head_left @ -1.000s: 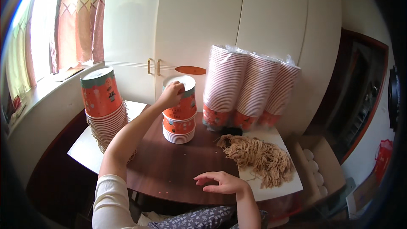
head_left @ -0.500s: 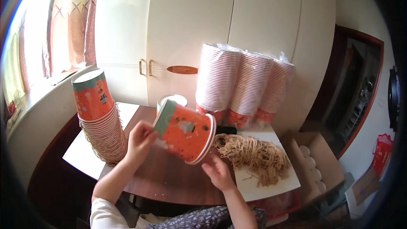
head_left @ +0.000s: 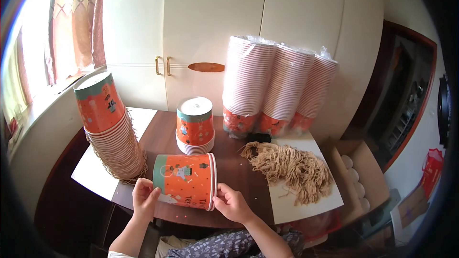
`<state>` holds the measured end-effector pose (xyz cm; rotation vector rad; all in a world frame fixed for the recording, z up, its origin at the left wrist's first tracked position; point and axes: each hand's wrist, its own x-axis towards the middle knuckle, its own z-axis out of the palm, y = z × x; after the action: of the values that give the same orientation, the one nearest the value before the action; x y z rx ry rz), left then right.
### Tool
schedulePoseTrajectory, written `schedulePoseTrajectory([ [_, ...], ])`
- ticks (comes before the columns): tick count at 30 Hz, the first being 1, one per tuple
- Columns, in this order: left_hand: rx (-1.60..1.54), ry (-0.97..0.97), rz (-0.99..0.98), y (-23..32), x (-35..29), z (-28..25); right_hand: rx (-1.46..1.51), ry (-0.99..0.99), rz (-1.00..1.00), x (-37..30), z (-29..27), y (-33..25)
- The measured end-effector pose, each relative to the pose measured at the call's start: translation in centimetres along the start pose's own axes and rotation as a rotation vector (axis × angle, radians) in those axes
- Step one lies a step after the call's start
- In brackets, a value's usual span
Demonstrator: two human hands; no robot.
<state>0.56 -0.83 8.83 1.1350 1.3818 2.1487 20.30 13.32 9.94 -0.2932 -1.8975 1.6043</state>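
Left grip [head_left: 146, 198] pinches the green base [head_left: 159, 174], right grip [head_left: 232, 204] the white double rim [head_left: 213, 174], of a sideways orange paper tub [head_left: 189, 181]: probably light, dentable, firmest at its rim.

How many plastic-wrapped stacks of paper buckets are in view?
3: the left stack, the middle stack and the right stack, side by side toward the far side of the table. Any behind them would be hidden.

Place: likely a home room | landmark: dark wooden table [head_left: 231, 165] | left of table: patterned curtains [head_left: 79, 24] | behind it: tall cream cupboards [head_left: 210, 14]
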Motion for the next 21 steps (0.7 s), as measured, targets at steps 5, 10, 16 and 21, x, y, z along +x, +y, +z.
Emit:
schedulePoseTrajectory([
  [5,0.048,-0.050,0.075,-0.1,-0.2,0.4,-0.005,0.098,0.005,0.2,0.0,1.4],
  [10,-0.007,-0.082,-0.038,-0.1,-0.5,0.4,-0.072,0.173,0.026,0.3,-0.3,1.3],
  [16,-0.124,-0.090,-0.208,0.2,-0.5,1.0,-0.381,0.331,-0.064,0.3,-0.2,0.9],
  [21,-0.111,-0.088,-0.225,1.0,-0.4,1.4,-0.381,0.351,-0.090,0.4,-0.8,0.6],
])
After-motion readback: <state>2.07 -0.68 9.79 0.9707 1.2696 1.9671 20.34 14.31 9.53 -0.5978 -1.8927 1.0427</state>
